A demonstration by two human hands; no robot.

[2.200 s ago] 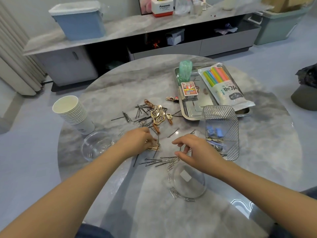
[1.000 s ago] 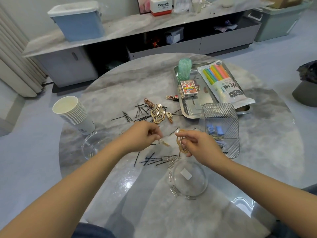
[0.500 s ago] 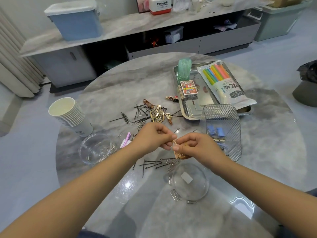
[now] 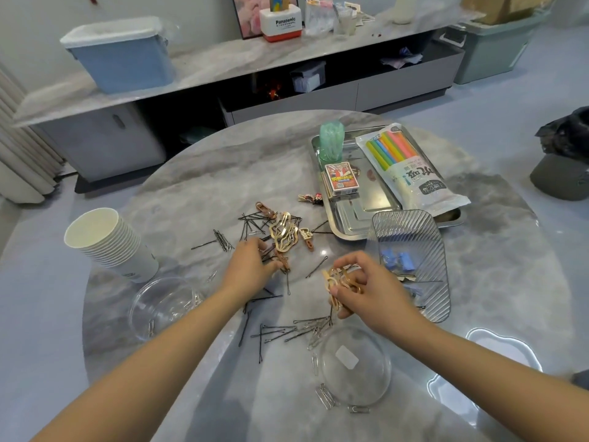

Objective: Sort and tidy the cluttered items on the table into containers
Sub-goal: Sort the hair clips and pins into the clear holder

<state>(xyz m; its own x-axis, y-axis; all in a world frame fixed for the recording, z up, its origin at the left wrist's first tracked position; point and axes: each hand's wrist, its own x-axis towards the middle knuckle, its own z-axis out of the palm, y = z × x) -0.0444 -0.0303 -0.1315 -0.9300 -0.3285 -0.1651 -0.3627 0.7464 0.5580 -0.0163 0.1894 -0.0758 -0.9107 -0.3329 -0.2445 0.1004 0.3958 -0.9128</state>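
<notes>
Gold hair clips (image 4: pixel 283 236), brown clips and black bobby pins (image 4: pixel 274 331) lie scattered across the middle of the round marble table (image 4: pixel 197 193). My right hand (image 4: pixel 371 288) grips a small bunch of gold hair clips (image 4: pixel 334 283) just left of the clear ribbed tray (image 4: pixel 411 250). My left hand (image 4: pixel 250 269) reaches into the clip pile and its fingertips pinch a brown clip (image 4: pixel 282 260). A clear bowl (image 4: pixel 162 306) sits at the left, a clear round lid (image 4: pixel 355 370) near me.
A stack of paper cups (image 4: pixel 108 244) stands at the left. A steel tray (image 4: pixel 350 218) at the back right holds a card box (image 4: pixel 341 180), a green cup (image 4: pixel 331 143) and a bag of coloured sticks (image 4: pixel 404 164). Paper clips (image 4: pixel 325 397) lie by the lid.
My hands, which met over the table's middle, have separated. The left hand moved back up to the clip pile; the right stays by the ribbed tray holding the gold clips.
</notes>
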